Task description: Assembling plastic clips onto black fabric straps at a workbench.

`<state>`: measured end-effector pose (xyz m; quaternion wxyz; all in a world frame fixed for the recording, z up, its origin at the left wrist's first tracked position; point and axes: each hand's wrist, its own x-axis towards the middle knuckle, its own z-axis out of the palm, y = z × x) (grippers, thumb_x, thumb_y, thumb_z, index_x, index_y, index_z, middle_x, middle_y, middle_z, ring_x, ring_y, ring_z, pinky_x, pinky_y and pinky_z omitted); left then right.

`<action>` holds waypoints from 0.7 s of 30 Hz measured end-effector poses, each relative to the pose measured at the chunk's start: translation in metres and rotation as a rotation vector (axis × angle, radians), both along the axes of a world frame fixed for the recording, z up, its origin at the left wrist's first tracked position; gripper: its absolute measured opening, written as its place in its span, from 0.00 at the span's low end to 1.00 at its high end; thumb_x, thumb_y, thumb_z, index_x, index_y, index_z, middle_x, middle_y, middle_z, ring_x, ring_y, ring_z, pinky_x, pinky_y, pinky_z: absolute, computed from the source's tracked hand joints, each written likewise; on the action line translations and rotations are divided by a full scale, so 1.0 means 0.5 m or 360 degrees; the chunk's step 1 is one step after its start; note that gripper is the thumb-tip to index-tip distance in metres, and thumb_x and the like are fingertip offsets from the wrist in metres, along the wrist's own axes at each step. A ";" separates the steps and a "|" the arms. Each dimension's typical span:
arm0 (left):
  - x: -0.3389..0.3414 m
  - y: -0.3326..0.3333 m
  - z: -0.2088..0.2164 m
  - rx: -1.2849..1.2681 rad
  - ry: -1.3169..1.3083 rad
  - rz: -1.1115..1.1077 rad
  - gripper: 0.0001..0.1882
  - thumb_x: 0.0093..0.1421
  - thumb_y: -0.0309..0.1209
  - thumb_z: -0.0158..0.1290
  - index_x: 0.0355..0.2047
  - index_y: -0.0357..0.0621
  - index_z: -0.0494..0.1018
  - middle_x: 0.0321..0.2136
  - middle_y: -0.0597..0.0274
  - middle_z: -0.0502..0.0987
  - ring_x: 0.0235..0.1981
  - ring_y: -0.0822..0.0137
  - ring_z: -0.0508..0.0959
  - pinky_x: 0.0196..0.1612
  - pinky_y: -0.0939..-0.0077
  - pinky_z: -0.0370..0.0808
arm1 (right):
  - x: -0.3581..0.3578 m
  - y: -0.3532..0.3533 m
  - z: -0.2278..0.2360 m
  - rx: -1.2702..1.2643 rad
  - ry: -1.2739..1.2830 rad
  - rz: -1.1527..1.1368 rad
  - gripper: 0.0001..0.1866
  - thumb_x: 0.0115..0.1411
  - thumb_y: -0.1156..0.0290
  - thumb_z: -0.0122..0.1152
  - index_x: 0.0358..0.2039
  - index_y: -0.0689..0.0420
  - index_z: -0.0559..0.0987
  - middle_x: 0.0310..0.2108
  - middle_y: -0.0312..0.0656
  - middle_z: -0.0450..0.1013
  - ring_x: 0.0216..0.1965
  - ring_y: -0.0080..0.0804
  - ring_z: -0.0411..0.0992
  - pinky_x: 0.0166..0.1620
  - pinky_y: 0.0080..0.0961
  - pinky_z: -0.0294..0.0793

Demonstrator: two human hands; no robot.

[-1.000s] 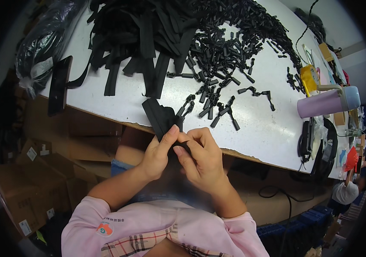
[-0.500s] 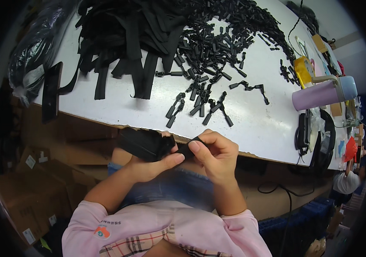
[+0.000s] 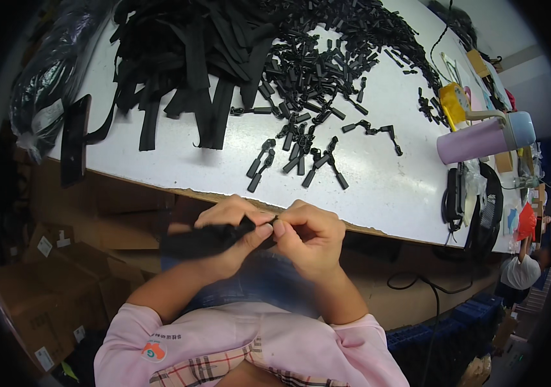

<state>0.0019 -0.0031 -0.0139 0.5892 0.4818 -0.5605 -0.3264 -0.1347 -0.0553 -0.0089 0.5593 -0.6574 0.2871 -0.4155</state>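
Just off the table's near edge, my left hand (image 3: 225,259) is closed around a bunched black zipper strip (image 3: 188,244), whose loose part trails to the left. My right hand (image 3: 314,240) pinches the strip's end between thumb and forefinger, with the fingertips of both hands almost touching. Whatever small part lies between those fingertips is hidden. Beyond my hands, several black zipper sliders with long pulls (image 3: 263,169) lie near the edge, in front of a large heap of sliders (image 3: 320,71). A thick pile of black zipper strips (image 3: 191,48) hangs together at the back left.
A dark flat phone-like slab (image 3: 76,142) overhangs the table's left edge beside a clear plastic bag (image 3: 46,97). On the right lie a lilac bottle (image 3: 472,140), a yellow tape roll (image 3: 454,103) and black straps (image 3: 487,209). Cardboard boxes (image 3: 62,290) stand lower left; another person (image 3: 520,271) is far right.
My right hand has shifted slightly left, bringing both hands' fingertips together on the strip. My left fingers have come up over it, and its loose part has swung lower and left.
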 end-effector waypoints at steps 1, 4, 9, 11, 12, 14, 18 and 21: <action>0.004 -0.003 0.000 -0.0224 -0.0279 0.0026 0.10 0.45 0.23 0.54 0.31 0.41 0.71 0.22 0.64 0.71 0.21 0.71 0.71 0.25 0.83 0.68 | -0.002 0.000 -0.005 0.0186 -0.0139 0.0033 0.03 0.47 0.78 0.54 0.20 0.64 0.73 0.15 0.35 0.67 0.14 0.13 0.60 0.16 0.11 0.57; 0.001 0.001 0.007 -0.0543 -0.0414 0.0006 0.15 0.39 0.20 0.55 0.31 0.41 0.71 0.20 0.63 0.70 0.20 0.71 0.72 0.22 0.86 0.68 | -0.001 -0.002 0.009 0.1161 -0.0401 0.0215 0.04 0.47 0.76 0.55 0.20 0.63 0.72 0.14 0.34 0.67 0.14 0.13 0.61 0.15 0.12 0.57; -0.007 0.001 0.005 0.0356 0.0519 -0.0014 0.06 0.51 0.26 0.50 0.28 0.37 0.68 0.24 0.64 0.71 0.26 0.74 0.70 0.33 0.80 0.67 | 0.005 -0.103 0.040 -0.0613 0.0901 -0.0552 0.08 0.46 0.71 0.57 0.22 0.63 0.71 0.13 0.40 0.66 0.11 0.26 0.63 0.15 0.20 0.60; -0.007 0.001 -0.008 0.0421 0.0488 0.0016 0.07 0.51 0.26 0.50 0.29 0.37 0.68 0.26 0.65 0.71 0.28 0.77 0.69 0.33 0.83 0.67 | -0.006 -0.160 0.048 -0.0788 0.1227 -0.0870 0.08 0.46 0.70 0.56 0.21 0.63 0.71 0.14 0.42 0.66 0.11 0.30 0.64 0.16 0.22 0.62; -0.010 0.002 -0.010 0.0487 0.0575 0.0028 0.07 0.51 0.26 0.51 0.30 0.37 0.68 0.27 0.64 0.71 0.29 0.77 0.69 0.34 0.84 0.66 | -0.016 -0.182 0.036 -0.0876 0.1457 -0.0827 0.09 0.46 0.70 0.56 0.21 0.62 0.70 0.14 0.42 0.67 0.12 0.32 0.64 0.17 0.23 0.62; -0.006 -0.001 -0.008 0.0514 0.0587 -0.0016 0.07 0.50 0.25 0.51 0.30 0.37 0.68 0.27 0.64 0.71 0.29 0.77 0.69 0.33 0.85 0.67 | -0.028 -0.198 0.026 -0.0961 0.1689 -0.0772 0.09 0.46 0.69 0.55 0.21 0.62 0.70 0.14 0.43 0.67 0.13 0.34 0.65 0.17 0.25 0.63; -0.003 -0.001 -0.002 0.0666 0.0716 0.0013 0.08 0.48 0.23 0.53 0.29 0.37 0.68 0.27 0.65 0.71 0.29 0.78 0.69 0.32 0.85 0.67 | -0.026 -0.187 0.031 -0.0698 0.1254 -0.0695 0.06 0.46 0.72 0.55 0.22 0.63 0.70 0.16 0.42 0.68 0.15 0.29 0.66 0.19 0.21 0.64; 0.002 0.000 -0.008 0.0726 0.0743 0.0079 0.09 0.47 0.23 0.54 0.30 0.38 0.67 0.26 0.67 0.70 0.28 0.79 0.69 0.31 0.86 0.67 | -0.023 -0.126 0.066 -0.0038 0.0603 -0.0415 0.04 0.47 0.76 0.54 0.23 0.63 0.72 0.18 0.39 0.69 0.17 0.23 0.67 0.20 0.16 0.64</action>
